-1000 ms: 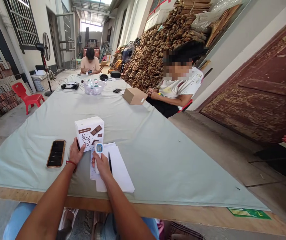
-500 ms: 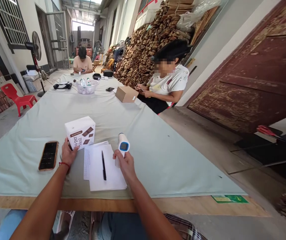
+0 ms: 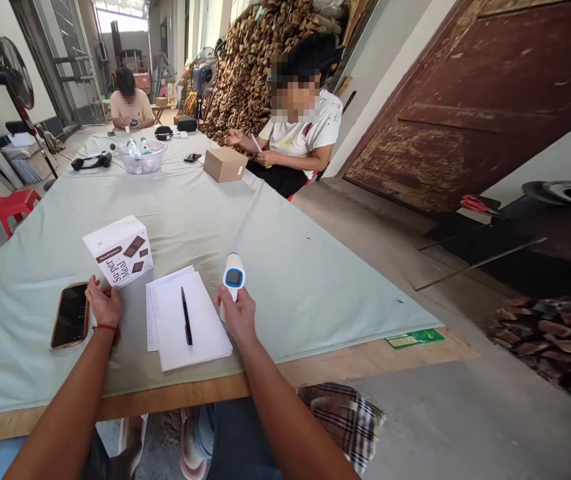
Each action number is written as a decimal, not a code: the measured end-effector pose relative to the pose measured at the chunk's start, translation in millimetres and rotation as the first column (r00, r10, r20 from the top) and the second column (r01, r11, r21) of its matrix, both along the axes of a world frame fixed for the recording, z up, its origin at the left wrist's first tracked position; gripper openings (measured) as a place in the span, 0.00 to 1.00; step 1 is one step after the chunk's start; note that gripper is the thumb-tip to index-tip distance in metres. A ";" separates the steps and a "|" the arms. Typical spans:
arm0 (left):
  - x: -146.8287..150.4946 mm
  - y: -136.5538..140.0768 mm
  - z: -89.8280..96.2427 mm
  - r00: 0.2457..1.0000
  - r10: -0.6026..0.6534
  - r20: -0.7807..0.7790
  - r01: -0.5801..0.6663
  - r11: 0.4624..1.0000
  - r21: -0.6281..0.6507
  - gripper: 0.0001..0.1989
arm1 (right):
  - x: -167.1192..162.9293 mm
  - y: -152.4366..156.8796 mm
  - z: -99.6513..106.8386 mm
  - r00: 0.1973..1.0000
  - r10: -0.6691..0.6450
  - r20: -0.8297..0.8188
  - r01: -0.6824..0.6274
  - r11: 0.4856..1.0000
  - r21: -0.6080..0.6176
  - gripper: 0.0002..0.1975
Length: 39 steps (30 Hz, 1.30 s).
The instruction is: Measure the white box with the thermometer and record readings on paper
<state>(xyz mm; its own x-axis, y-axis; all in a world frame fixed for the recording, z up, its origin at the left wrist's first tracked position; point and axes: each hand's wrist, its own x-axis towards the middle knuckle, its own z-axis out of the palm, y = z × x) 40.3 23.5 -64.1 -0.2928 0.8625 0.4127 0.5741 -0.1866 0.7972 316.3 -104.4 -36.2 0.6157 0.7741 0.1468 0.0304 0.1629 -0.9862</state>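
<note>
My right hand [image 3: 238,313] is wrapped round the handle of a white handheld infrared thermometer [image 3: 234,277], held upright with its blue-framed screen facing me. My left hand [image 3: 104,307] is at the near lower edge of a white box [image 3: 124,257] printed "Su·per Meal"; its thumb and fingers are apart, and the fingertips are partly hidden. Just left of this hand lies a phone [image 3: 70,317] in an orange-edged case. Between my hands is a stack of white paper [image 3: 200,333] with a black pen [image 3: 186,317] lying on it.
A pale green cloth [image 3: 285,280] covers the table. Farther along are a brown cardboard box [image 3: 225,165], a clear plastic basin [image 3: 140,160] holding bottles, and a black headset [image 3: 91,161]. One person [image 3: 300,127] sits at the right side, another [image 3: 128,107] at the far end.
The view has turned right. The white box has shifted slightly away from the papers, and my left hand has slid back toward its lower edge. My right hand keeps hold of the thermometer.
</note>
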 end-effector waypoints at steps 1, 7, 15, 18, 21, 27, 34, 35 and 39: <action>-0.3 0.9 -0.4 1.000 0.002 0.030 -0.002 1.000 0.000 0.35 | -0.8 -1.2 1.2 1.000 0.009 0.015 -0.009 1.000 0.007 0.17; 2.8 4.9 0.5 0.994 -0.040 0.101 0.037 0.999 0.029 0.30 | -7.9 -8.9 11.7 0.996 0.061 0.069 -0.061 0.998 -0.009 0.15; 4.7 -3.0 11.9 0.991 0.064 -0.120 -0.063 0.998 0.006 0.09 | -5.6 -18.2 15.7 0.976 0.077 0.203 -0.064 0.996 -0.069 0.20; 5.8 -5.4 12.3 0.995 0.013 -0.095 -0.019 0.998 -0.066 0.07 | 13.8 -13.2 5.7 0.934 0.060 0.352 -0.007 0.989 -0.150 0.23; 5.9 -4.3 8.9 0.996 0.002 -0.089 -0.007 0.998 -0.056 0.12 | 39.3 -6.6 -7.8 0.794 0.042 0.606 0.171 0.942 -0.289 0.21; 5.9 -3.4 4.1 0.983 -0.059 -0.175 0.055 0.998 -0.023 0.18 | 65.8 -2.9 -30.8 0.561 0.059 0.825 0.441 0.822 -0.359 0.22; 7.8 -7.5 2.8 0.974 -0.113 -0.198 0.098 0.992 -0.083 0.13 | 58.0 -9.9 -31.1 0.453 0.067 0.889 0.510 0.799 -0.320 0.19; 8.1 -7.8 2.0 0.974 -0.109 -0.198 0.093 0.992 -0.090 0.12 | 56.2 -10.8 -30.7 0.424 0.029 0.905 0.509 0.819 -0.264 0.19; 9.0 -8.7 -0.6 0.977 -0.100 -0.186 0.080 0.991 -0.109 0.10 | 43.4 -4.8 -28.2 0.415 -0.063 0.908 0.280 0.958 -0.062 0.13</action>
